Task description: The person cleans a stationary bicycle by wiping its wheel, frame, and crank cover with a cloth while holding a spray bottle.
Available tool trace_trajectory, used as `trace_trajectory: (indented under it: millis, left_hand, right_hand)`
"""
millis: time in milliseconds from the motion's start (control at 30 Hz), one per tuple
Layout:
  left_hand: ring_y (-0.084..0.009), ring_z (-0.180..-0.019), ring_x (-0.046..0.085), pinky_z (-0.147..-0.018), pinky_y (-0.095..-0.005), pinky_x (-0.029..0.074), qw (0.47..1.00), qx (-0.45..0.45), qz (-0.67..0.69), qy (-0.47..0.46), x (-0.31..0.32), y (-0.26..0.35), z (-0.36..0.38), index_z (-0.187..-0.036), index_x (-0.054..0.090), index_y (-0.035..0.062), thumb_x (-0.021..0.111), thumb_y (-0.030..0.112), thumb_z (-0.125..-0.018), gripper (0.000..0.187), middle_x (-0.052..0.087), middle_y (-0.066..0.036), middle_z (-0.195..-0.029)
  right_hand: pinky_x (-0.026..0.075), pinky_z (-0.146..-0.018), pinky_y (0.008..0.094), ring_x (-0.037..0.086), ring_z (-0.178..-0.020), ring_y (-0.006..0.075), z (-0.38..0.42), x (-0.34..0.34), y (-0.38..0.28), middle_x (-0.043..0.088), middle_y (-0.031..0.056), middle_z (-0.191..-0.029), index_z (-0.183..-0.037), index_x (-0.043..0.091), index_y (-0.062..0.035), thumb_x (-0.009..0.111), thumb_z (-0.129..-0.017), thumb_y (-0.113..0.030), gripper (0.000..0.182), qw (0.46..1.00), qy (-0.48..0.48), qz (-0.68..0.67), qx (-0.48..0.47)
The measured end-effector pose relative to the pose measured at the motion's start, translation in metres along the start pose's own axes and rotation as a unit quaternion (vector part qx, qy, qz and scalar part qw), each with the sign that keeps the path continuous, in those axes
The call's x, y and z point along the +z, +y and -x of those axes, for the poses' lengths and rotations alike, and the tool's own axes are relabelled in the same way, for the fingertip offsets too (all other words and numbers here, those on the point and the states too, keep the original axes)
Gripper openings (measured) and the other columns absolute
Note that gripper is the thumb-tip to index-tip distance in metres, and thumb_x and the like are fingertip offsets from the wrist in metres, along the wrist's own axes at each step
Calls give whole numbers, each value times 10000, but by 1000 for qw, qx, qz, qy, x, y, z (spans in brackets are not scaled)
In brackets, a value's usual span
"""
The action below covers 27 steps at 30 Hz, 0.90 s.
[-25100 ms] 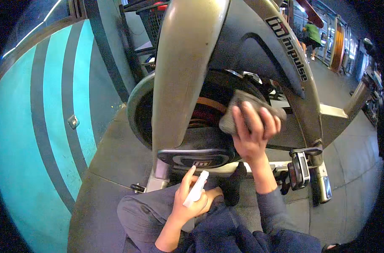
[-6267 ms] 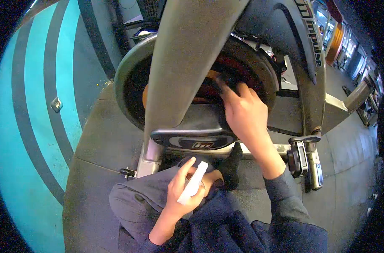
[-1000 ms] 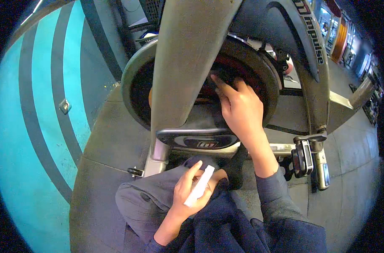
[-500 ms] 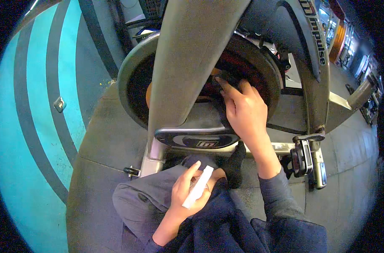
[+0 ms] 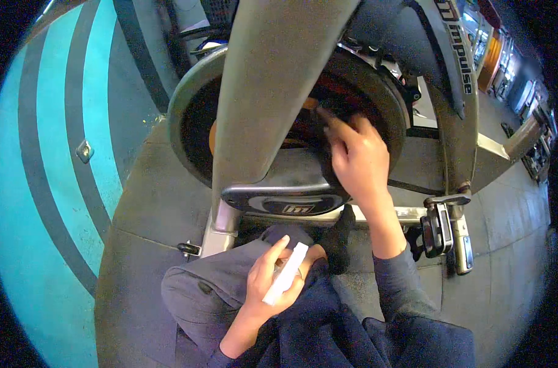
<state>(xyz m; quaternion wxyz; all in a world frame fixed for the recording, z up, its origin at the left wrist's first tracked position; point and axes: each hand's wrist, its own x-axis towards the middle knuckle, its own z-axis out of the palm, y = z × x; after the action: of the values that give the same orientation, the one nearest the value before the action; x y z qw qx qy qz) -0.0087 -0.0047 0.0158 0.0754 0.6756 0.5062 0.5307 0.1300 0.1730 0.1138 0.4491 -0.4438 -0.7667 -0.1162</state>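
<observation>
**Down at the flywheel, cloth in one hand and sprayer in the other**

Against the dark face of the flywheel (image 5: 365, 86) our right hand (image 5: 360, 161) presses flat, fingers (image 5: 331, 121) together and stretched toward the hub. A dark cloth (image 5: 320, 142) shows only as a sliver at the fingertips and under the palm, pinned between hand and metal; how much of it is bunched beneath we cannot tell. We judge it soft and limp, so it is best held spread under the whole palm, not pinched at a corner.

Near us, over the lap, our left hand (image 5: 268, 283) is wrapped around a white spray bottle (image 5: 285, 282), forefinger raised along it and the other fingers clamped about its body. It looks light, and smooth plastic may turn slippery when wet, so a full wrap round the middle suits it.

Outward from the hands, the grey frame post (image 5: 273, 92) of the exercise bike rises in front of the wheel, hiding its middle. Below the right wrist sits the black base cover (image 5: 285, 199) with its logo. To the right a pedal (image 5: 437, 230) hangs near the floor. Our bent knee in grey trousers (image 5: 199, 294) rests on the grey floor mat (image 5: 150, 202), and left of that the floor (image 5: 39, 184) is painted turquoise with dark curved stripes.
</observation>
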Motion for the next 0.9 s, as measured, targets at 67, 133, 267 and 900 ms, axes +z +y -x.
trace_trajectory:
  millis: [67,133,267,900]
  left_hand:
    - [-255,-808,671,-744,-339,548,1000,14,-14,2,-1,1,1,-1307,430,-30,638,34,-704,642,672,-140,-920]
    - [-252,-809,670,-747,-341,548,1000,6,7,-4,0,-1,2,-1315,428,-16,638,38,-708,644,671,-142,-921]
    - [-245,-811,670,-747,-342,548,999,-29,28,-9,3,0,0,-1318,429,-7,642,44,-714,643,671,-141,-919]
    - [-239,-825,677,-746,-341,547,999,-27,15,-15,0,3,4,-1320,433,1,652,53,-716,644,675,-133,-947]
  right_hand:
    - [473,-616,403,580,-706,315,0,3,-2,537,122,-768,-1117,694,-204,628,-820,-133,313,1000,6,-8,15]
    - [472,-618,405,584,-711,319,2,5,-6,542,129,-774,-1128,691,-222,623,-825,-131,323,1000,26,2,14]
    - [483,-630,413,593,-729,316,4,1,-6,551,127,-782,-1112,694,-221,626,-820,-139,310,999,-34,20,-9]
    - [508,-607,414,603,-742,295,-14,-16,-5,561,109,-796,-1026,711,-184,629,-767,-124,278,995,10,98,-32]
